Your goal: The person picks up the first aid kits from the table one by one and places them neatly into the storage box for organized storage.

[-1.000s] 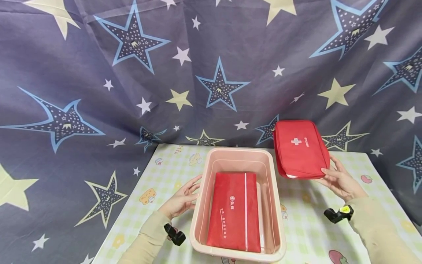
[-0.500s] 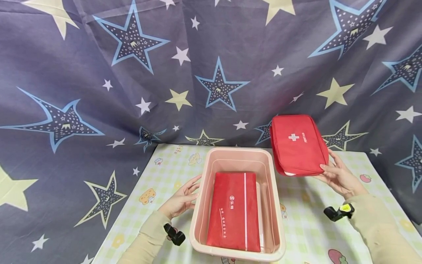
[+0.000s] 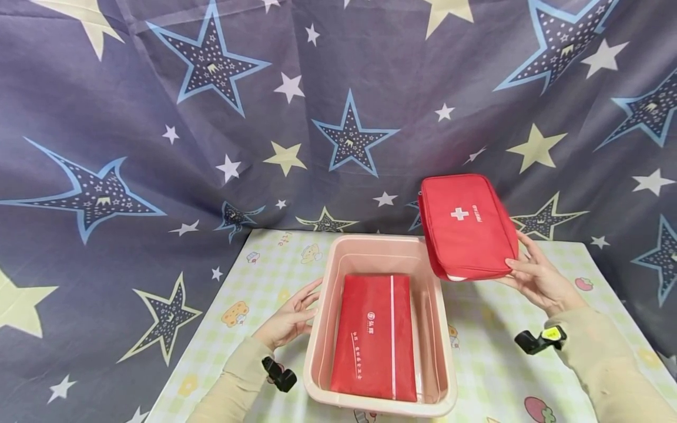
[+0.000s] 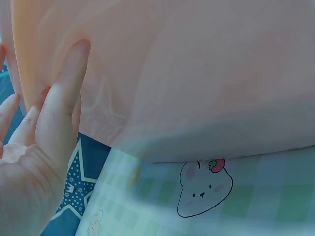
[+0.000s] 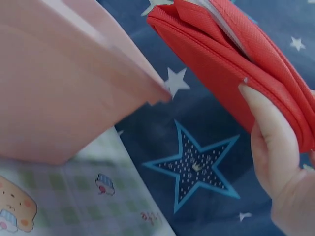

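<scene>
My right hand (image 3: 540, 281) pinches the lower right corner of a red first aid bag (image 3: 468, 235), marked with a white cross, and holds it raised over the bin's far right corner. In the right wrist view the thumb lies along the zipped side of the bag (image 5: 231, 69). A pink plastic bin (image 3: 448, 352) stands on the table, with a flat red pouch (image 3: 374, 338) bearing white print and a white stripe inside it. My left hand (image 3: 288, 322) rests against the bin's left side, fingers extended; the left wrist view shows its thumb (image 4: 64, 93) straight along the bin wall (image 4: 206, 64).
The table wears a green-and-white checked cloth (image 3: 508, 335) with cartoon prints. A dark curtain (image 3: 370, 59) patterned with stars hangs right behind the table's far edge. Black wrist cameras sit on both sleeves.
My right hand has carried the first aid bag up and to the left, so it now overlaps the bin's far right corner. The left hand and bin have stayed in place.
</scene>
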Demonstrator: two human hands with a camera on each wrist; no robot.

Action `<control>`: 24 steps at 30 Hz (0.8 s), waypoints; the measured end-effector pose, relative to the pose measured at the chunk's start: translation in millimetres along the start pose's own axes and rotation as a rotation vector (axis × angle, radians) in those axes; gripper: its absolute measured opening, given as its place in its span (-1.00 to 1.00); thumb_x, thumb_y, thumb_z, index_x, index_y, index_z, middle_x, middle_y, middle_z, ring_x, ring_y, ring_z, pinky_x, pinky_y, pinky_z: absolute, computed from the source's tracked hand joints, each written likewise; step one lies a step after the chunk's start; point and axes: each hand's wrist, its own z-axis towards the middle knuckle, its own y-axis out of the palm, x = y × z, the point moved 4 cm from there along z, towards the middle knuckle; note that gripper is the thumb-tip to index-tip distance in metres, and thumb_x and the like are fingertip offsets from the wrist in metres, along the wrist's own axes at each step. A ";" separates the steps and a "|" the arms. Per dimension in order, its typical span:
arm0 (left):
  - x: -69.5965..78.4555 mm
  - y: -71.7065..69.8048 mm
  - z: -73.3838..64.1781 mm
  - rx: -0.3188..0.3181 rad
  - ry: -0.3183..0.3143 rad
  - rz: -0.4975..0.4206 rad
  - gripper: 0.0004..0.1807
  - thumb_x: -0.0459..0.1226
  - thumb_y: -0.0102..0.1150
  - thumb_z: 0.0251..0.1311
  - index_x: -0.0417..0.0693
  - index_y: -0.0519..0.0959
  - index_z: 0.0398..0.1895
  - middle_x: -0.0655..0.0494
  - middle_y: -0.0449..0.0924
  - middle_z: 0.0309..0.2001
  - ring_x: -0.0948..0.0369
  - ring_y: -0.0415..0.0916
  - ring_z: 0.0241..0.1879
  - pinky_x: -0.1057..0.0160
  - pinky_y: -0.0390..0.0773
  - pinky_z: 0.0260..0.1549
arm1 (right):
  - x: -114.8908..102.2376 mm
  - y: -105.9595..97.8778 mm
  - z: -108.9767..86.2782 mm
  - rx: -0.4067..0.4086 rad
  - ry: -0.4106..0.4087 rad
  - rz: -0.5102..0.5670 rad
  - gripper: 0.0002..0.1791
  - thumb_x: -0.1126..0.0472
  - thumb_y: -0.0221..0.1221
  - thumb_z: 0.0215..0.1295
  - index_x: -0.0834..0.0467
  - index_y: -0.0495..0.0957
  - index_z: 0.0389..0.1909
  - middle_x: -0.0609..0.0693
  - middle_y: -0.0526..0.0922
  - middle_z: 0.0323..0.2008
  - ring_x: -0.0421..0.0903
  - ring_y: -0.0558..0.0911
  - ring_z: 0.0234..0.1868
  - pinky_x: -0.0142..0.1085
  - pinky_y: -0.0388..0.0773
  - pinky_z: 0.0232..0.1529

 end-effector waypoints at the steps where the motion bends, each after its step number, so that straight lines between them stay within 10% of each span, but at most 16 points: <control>1: 0.1 -0.1 -0.1 0.003 -0.001 -0.001 -0.25 -0.50 -0.19 0.36 0.00 -0.20 0.52 0.07 0.15 0.34 0.15 0.41 0.19 0.08 0.60 -0.08 | 0.7 3.1 1.4 -0.018 0.001 -0.006 -0.31 0.67 -0.32 0.29 -0.02 0.26 0.26 0.05 0.48 0.09 0.09 0.58 0.05 0.08 0.57 -0.07; 13: 0.5 1.0 -0.7 0.011 0.000 -0.002 -0.25 -0.48 -0.15 0.35 0.00 -0.19 0.52 0.06 0.15 0.35 0.17 0.42 0.17 0.09 0.60 -0.08 | 12.5 41.1 11.0 -0.148 0.033 -0.099 -0.34 0.65 -0.35 0.32 0.02 0.22 0.29 0.11 0.47 0.06 0.09 0.59 0.04 0.02 0.56 -0.01; 24: -0.5 -1.0 0.1 0.006 0.008 -0.007 -0.25 -0.49 -0.16 0.36 0.00 -0.18 0.52 0.12 0.20 0.31 0.16 0.41 0.18 0.08 0.61 -0.09 | 28.9 71.9 13.0 -0.099 0.121 -0.143 -0.36 0.61 -0.27 0.33 -0.04 0.23 0.28 0.07 0.43 0.06 0.03 0.59 0.03 -0.03 0.58 -0.01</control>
